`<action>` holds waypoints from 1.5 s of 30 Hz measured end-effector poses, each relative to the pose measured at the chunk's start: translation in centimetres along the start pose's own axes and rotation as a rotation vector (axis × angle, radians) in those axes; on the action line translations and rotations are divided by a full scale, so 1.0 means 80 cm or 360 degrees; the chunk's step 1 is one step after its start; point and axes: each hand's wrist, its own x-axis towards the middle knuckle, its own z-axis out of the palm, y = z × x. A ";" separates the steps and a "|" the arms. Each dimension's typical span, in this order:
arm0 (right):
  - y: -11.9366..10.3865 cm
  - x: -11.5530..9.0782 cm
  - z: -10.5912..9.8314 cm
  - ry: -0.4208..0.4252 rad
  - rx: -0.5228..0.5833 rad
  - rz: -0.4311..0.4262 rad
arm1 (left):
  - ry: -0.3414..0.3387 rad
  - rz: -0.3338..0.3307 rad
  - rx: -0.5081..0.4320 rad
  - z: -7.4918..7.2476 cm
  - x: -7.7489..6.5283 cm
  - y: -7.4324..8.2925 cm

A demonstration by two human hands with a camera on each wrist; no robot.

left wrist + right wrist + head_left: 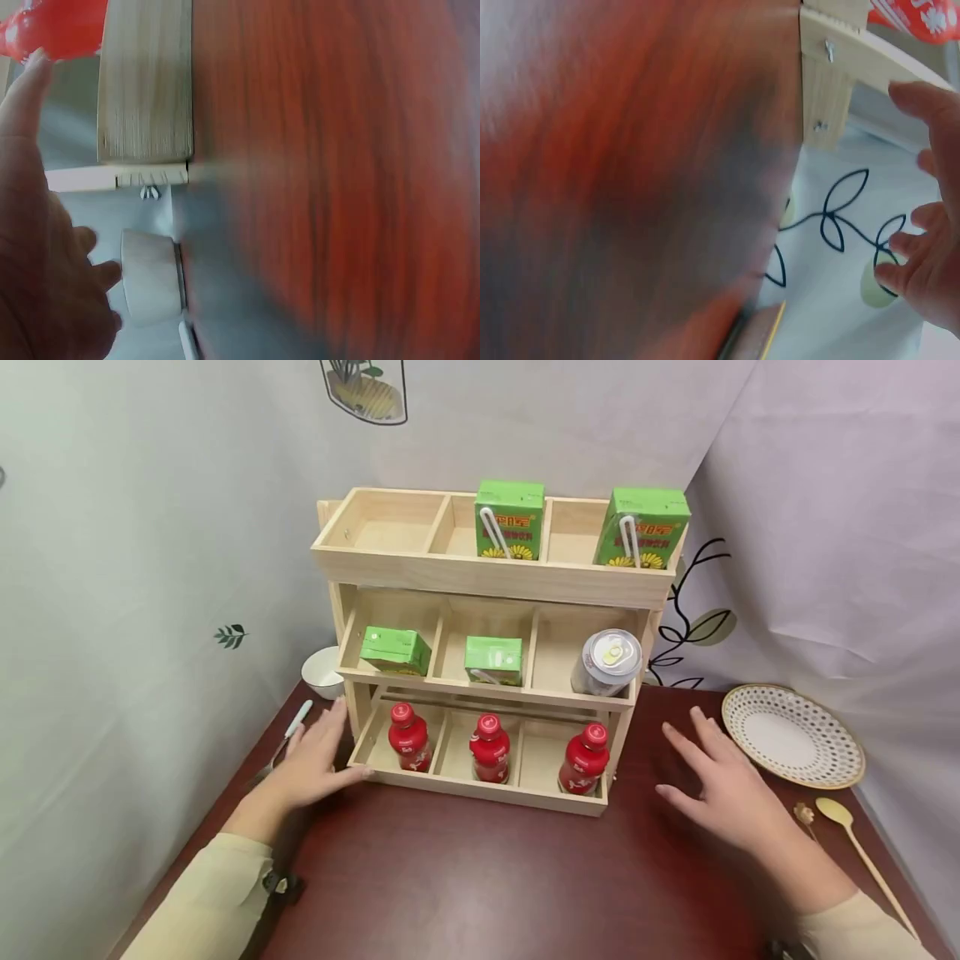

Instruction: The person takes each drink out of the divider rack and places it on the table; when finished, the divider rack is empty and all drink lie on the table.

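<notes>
A three-tier wooden rack (480, 789) stands on the dark red table. My left hand (315, 764) is beside its lower left corner, fingers extended and thumb near the front edge. To the right of the rack, my right hand (720, 785) hovers over the table with fingers spread, holding nothing. The bottom tier has a red bottle in each compartment: left (410, 739), middle (491, 750) and right (583, 760). On the middle tier are two green drink cartons (395, 650) (493, 660) and a silver can (607, 662). Two more green cartons (509, 520) (643, 528) stand on top.
A white bowl (322, 672) and a fork with a pale handle (298, 718) lie left of the rack. At the right are a dotted plate (793, 735) and a gold spoon (836, 812). Pale cloth walls (150, 568) enclose the table.
</notes>
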 end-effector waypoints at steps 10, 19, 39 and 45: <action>-0.033 0.009 0.020 0.0347 0.0340 -0.0056 | 0.0046 0.0220 -0.0849 -0.002 0.008 0.044; -0.064 0.018 0.035 0.0323 0.0696 0.0108 | 0.0158 0.0080 -0.0958 0.003 0.002 0.054; -0.121 0.055 0.060 0.0407 0.0917 0.0227 | 0.0370 -0.0049 -0.1263 0.039 0.008 0.048; -0.124 0.055 0.072 0.0355 0.0842 0.0307 | 0.0360 -0.0066 -0.1246 0.039 0.010 0.048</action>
